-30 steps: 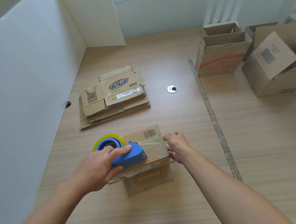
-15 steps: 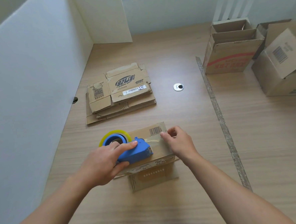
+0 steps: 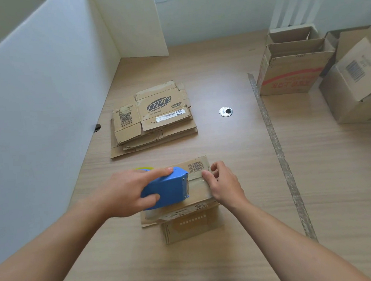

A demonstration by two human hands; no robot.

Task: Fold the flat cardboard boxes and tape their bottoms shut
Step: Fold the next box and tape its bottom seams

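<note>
The small cardboard box point(image 3: 199, 190) sits on the desk point(image 3: 324, 186), near its front edge and below centre of the head view. Its closed flaps face up and carry a printed barcode. One loose flap projects at the lower left. The inside is not visible.

Beyond it, toward the white partition point(image 3: 37, 106), lies the stack of flat cardboard boxes point(image 3: 153, 120). These are creased brown corrugated sheets with printed labels, piled unevenly.

At the far right stands an open box with a red stripe point(image 3: 291, 73). Its top flaps are raised and only its inner walls show. A second open box point(image 3: 291, 35) is directly behind it. A tilted box point(image 3: 354, 82) with a barcode label is just beside them.

A round metal grommet point(image 3: 225, 111) is set into the wood-grain desk. A rough grey strip point(image 3: 276, 147) runs along the surface.

The left hand point(image 3: 127, 194) grips the blue plastic tape dispenser point(image 3: 169, 190), with the index finger extended along its top and the thumb on its near side. The toothed end of the dispenser rests on the top face of the box. A yellow roll edge point(image 3: 144, 169) shows behind the knuckles.

The right hand point(image 3: 224, 183) holds the right end of the box. Its thumb presses on the clear tape point(image 3: 196, 179) at the seam, and its fingers curl over the far right edge.
</note>
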